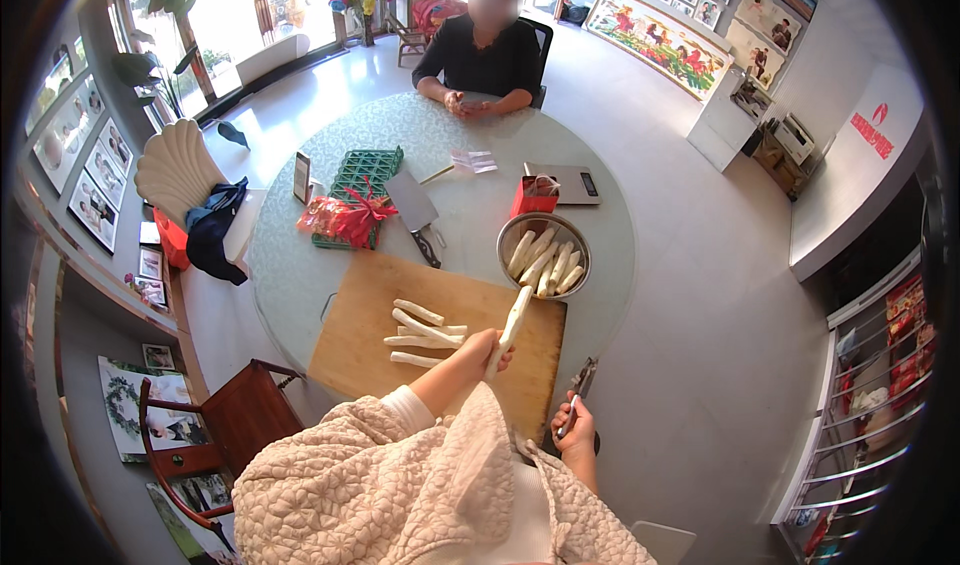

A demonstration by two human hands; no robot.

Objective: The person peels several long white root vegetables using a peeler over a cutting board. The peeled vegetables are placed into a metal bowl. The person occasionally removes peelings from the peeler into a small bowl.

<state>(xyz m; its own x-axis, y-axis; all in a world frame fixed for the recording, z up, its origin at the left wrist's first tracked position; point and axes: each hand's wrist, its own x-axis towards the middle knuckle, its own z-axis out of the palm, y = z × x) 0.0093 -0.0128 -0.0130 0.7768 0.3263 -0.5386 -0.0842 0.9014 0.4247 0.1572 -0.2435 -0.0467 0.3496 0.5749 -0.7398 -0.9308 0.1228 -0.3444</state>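
My left hand (491,351) is closed around a pale peeled root vegetable (514,325), which it holds above the right part of a wooden cutting board (360,295). Several similar peeled roots (424,329) lie on the board, left of that hand. Beyond the board's far right corner stands a metal bowl (501,265) filled with more pale roots. In my right hand (574,422), near the table edge right of the board, is a peeler (580,385) with bits of peel on its head.
A cleaver (412,201) lies behind the board, beside a green plastic crate (367,164) and a red artificial flower (364,216). A red box (534,196) and a kitchen scale (577,182) stand behind the bowl. Another person (484,55) sits across the round table (457,227). A wooden chair (247,407) is at left.
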